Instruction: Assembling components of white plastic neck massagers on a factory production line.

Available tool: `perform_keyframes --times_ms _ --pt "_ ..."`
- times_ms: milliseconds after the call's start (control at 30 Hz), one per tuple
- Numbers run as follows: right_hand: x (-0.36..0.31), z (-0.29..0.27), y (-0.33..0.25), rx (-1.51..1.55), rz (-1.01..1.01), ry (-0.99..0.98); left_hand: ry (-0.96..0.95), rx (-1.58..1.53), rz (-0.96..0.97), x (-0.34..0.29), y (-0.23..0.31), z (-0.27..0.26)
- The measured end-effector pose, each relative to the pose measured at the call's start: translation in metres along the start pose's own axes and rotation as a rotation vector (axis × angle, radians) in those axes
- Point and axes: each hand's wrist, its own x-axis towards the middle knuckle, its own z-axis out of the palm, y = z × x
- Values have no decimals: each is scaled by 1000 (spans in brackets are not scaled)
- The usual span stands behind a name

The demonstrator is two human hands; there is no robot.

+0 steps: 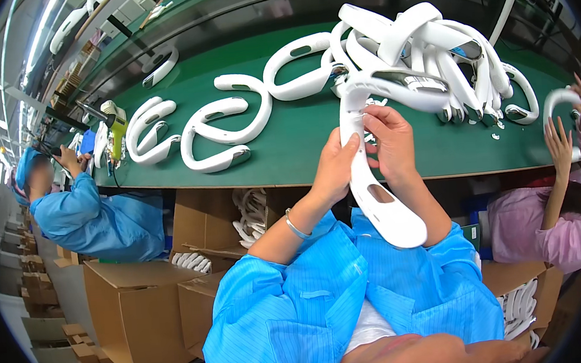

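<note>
And here are both hands on the one part: the left grip [335, 165] is closed around a curved white piece [392, 219], thumb pressed along its stem, while the right grip [392, 139] pinches that same stem from the other side with bent fingers. The piece is right between them, held up over the front edge of the counter [282, 165], its broad rounded end with the slot-like opening pointing back at the blue jacket [309, 318], its far end bending off to the right and a little blurred. A pale bracelet [296, 224] circles the left wrist. Just beyond the hands, what a heap: a pile of white curved pieces [430, 45] stacked and tangled, white scraps [496, 136] scattered near its foot. Over to the left, more loose hooked pieces [214, 162] lie spread out, and past them a yellow-green tool [115, 131]. Out wide left, a co-worker in blue [104, 218] sits at the counter; wide right, a person in pink [543, 221] has both hands raised by another white piece [559, 98]. Down below, an open cardboard box [141, 326] stands at left, and white parts [520, 306] fill another box at right.
</note>
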Motion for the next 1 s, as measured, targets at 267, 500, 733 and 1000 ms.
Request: perform_keyframes --times_ms 267,500,733,1000 --pt "-3 1 1 57 44 12 -40 94 169 -4 -7 1" --pt "5 -19 0 -398 110 -141 -63 83 222 -4 -9 2" --pt "-8 -12 -33 -524 1 -323 -68 224 351 -10 -7 6" --pt "4 -38 -36 -503 1 -452 23 309 555 -10 -5 17"
